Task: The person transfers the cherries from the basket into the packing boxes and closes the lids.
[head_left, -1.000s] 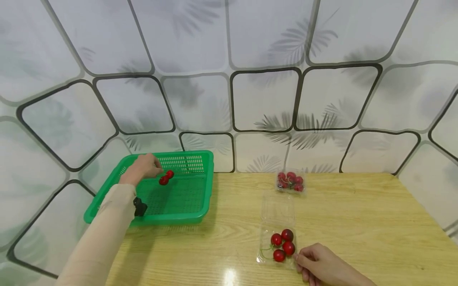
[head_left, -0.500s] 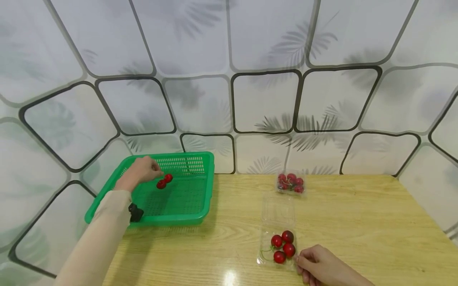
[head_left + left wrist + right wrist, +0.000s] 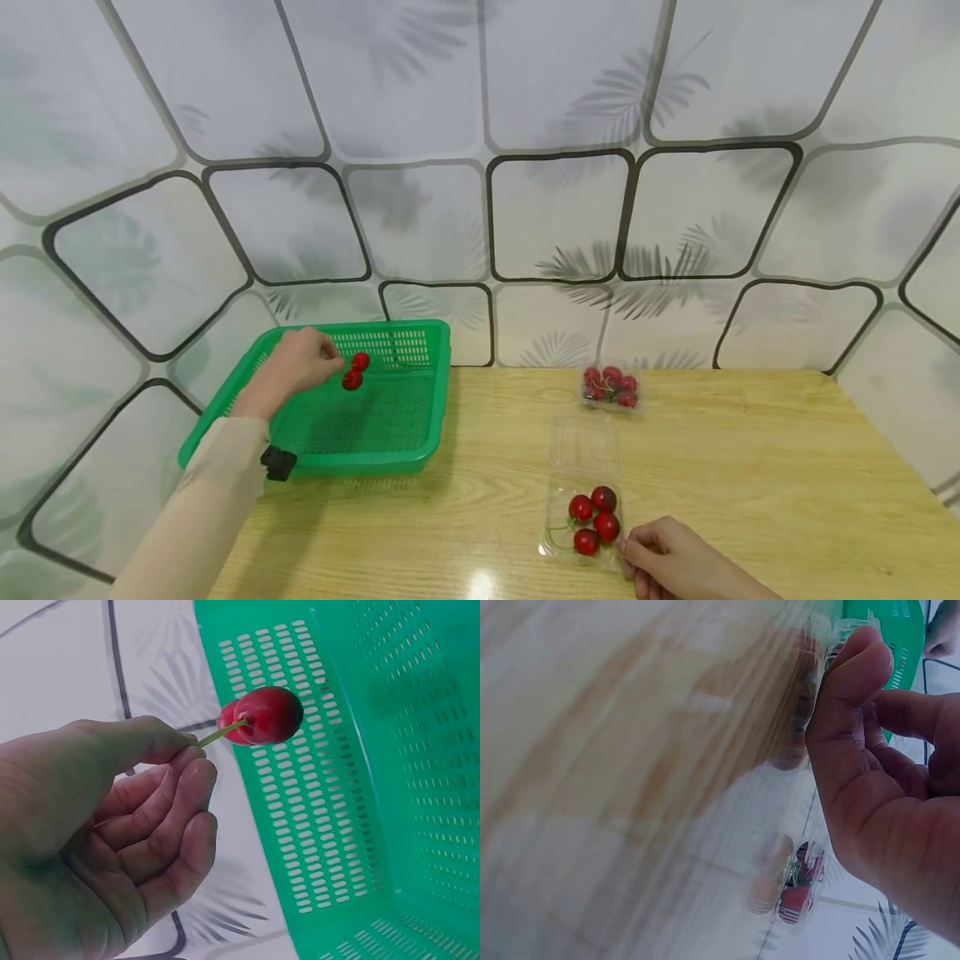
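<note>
Over the green plastic basket [image 3: 420, 454], my left hand [image 3: 303, 362] pinches a pair of red cherries [image 3: 354, 377] by the stem. In the left wrist view, thumb and forefinger meet on the green stem [image 3: 223, 733], and one cherry [image 3: 271, 715] partly covers the other. At the front of the table, my right hand [image 3: 671, 557] holds the near right edge of an open clear plastic box [image 3: 583, 442], thumb and forefinger together there. Several dark red cherries [image 3: 603, 525] lie in the near half of that box; its lid lies folded back, away from me.
A second clear box [image 3: 611, 386] with several cherries stands against the back wall, beyond the open one. The basket sits at the left of the wooden table [image 3: 495, 475]. Patterned wall covering [image 3: 558, 217] encloses the back and both sides.
The left hand stays over the basket and the cherries sway slightly, first left, then back right. The right hand stays at the box's edge.
</note>
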Demonstrator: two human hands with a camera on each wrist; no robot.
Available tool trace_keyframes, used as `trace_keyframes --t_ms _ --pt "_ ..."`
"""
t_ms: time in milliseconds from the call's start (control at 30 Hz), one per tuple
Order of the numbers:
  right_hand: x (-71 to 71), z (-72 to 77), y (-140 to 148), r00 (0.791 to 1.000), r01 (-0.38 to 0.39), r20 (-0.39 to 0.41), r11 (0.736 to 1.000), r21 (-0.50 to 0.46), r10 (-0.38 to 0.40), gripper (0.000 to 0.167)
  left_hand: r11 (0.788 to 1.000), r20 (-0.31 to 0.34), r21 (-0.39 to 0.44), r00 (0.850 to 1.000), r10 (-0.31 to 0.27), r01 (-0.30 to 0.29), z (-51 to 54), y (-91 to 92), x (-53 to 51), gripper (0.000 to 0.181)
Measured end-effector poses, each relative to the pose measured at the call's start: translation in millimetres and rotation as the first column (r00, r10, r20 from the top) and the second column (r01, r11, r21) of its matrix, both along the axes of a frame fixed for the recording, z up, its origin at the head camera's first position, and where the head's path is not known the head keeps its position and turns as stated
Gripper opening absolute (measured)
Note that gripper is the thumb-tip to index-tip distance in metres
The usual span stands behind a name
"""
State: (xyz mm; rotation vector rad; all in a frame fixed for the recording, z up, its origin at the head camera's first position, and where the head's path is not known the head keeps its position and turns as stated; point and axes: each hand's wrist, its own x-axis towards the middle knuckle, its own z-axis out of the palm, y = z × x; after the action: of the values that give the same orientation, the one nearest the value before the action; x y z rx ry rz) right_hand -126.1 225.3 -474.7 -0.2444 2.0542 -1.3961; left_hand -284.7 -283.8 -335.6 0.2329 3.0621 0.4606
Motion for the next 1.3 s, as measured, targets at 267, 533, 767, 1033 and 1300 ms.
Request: trace_keyframes --t_ms 267,533,767,1033,1300 --pt "-0.2 -0.1 -1 1.0 0.002 0.01 1.0 0.01 -0.002 0.035 1.0 -0.057 0.011 0.998 -0.024 0.025 8.8 16.7 14.6 0.024" --pt "-0.1 1.8 -1 1.0 -0.009 -0.005 1.0 -0.008 0.009 0.035 0.999 -0.09 0.021 0.996 -0.028 0.03 12.9 25.8 29.5 0.021" --pt "-0.4 -0.1 0 1.0 -0.014 -0.004 1.0 -0.013 0.014 0.035 0.998 -0.126 0.052 0.991 -0.036 0.042 11.7 29.8 40.9 0.018" --pt "-1.4 1.4 -2 1.0 -0.024 -0.019 1.0 -0.01 0.024 0.035 0.994 -0.269 0.09 0.962 -0.043 0.07 8.6 32.1 57.5 0.013" --pt "-1.3 2.6 -1 0.999 -0.022 -0.024 1.0 0.013 0.022 0.035 0.988 -0.355 0.11 0.933 -0.059 0.104 -2.8 37.6 71.6 0.008"
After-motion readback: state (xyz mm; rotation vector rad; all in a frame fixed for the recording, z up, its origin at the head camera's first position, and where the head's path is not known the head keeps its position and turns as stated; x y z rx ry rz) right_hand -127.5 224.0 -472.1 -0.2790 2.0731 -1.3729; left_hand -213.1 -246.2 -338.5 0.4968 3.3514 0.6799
